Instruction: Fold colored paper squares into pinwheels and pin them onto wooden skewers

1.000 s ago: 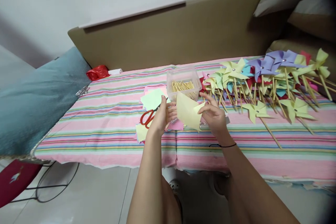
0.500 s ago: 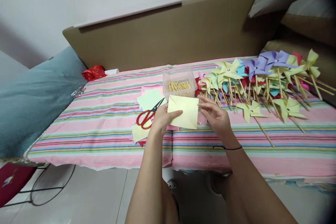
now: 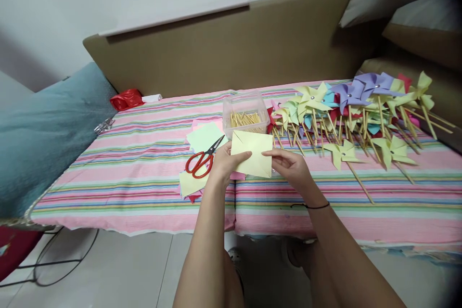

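The left fingers (image 3: 242, 156) grip a pale yellow paper square (image 3: 255, 141), the thumb flat across its face and pointing right, the others mostly hidden behind it. The right fingers (image 3: 274, 153) are bent and drawn together, one tip lying over the square's right edge; whether they pinch it cannot be told. The square is held nearly flat between the two hands, with slits running in from its upper left and lower right corners. The left hand (image 3: 223, 162) is turned palm inward, its forearm rising almost straight from below; the right hand (image 3: 294, 168) comes in on a slant, a thin black band (image 3: 317, 207) around its wrist.

At the far lower left, a red seat (image 3: 18, 245) has a pale mark, too small and cut off to read.

Just beyond the paper square stands a clear plastic box (image 3: 266, 110) holding a loose heap of thin wooden sticks (image 3: 245, 119). Left of the hands, red-handled scissors (image 3: 208, 154) lie across loose paper, with a mint green sheet (image 3: 205, 137) above and a yellow sheet (image 3: 191, 184) below. To the right, many paper pinwheels (image 3: 349, 95) on sticks are piled together, purple, yellow, blue and red among them. All this rests on a sofa covered by a striped cloth (image 3: 119, 168). Near its back, well apart, sits a red plastic bag (image 3: 126, 100).
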The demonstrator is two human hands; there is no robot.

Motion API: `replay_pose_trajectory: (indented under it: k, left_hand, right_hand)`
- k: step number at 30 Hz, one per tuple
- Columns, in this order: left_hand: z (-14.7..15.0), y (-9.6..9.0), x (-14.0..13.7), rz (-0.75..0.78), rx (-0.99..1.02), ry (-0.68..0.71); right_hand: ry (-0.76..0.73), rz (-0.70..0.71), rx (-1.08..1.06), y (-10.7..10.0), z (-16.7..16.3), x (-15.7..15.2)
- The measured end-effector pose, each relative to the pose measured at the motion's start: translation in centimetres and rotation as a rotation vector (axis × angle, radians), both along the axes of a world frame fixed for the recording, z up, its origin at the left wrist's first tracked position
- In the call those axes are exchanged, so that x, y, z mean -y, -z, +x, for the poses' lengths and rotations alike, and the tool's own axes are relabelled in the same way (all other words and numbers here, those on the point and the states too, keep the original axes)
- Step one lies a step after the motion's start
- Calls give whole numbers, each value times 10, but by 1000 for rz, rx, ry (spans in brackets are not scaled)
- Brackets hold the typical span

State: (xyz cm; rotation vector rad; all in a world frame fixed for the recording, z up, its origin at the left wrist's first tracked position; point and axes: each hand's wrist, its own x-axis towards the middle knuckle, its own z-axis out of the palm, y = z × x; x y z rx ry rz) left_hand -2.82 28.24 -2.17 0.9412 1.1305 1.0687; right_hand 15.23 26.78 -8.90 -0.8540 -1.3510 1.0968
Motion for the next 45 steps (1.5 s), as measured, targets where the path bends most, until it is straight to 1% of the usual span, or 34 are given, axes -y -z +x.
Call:
replay_pose_trajectory:
  k: [6,9,12,15,21,25,29,34,37,39,42,45]
  left_hand:
    - [2,0,0,5,4,23]
    - [3,1,0,13,25,70]
    - [7,3,1,16,34,116]
    - [13,5,1,18,18,147]
    - [27,4,2,3,25,165]
    - [34,2,3,-13,-10,157]
    - [40,4,4,24,-52,144]
    - [48,9,4,68,-117,32]
    - [53,11,5,50,-45,-39]
    - [56,12,5,25,24,-69]
    - [62,15,5,-4,69,-70]
    - [66,18,4,-4,51,-53]
  right_hand:
    - [20,-11,30,-7,2,3]
    - [91,-15,39,-12,1,5]
    - [206,-93,-60,-14,-4,7]
    - [280,-180,-164,-13,-8,8]
    - [306,-237,-221,-15,-6,9]
    - [320,-232,-208,-19,-1,10]
    - [316,-230,-207,-18,3,11]
    - [315,-221,-216,-16,4,13]
    - [337,-218,-314,-15,4,14]
    - [323,-234,-398,-15,4,14]
    - [309,-269,-453,-15,4,15]
    - [345,-280,-463,-16,5,16]
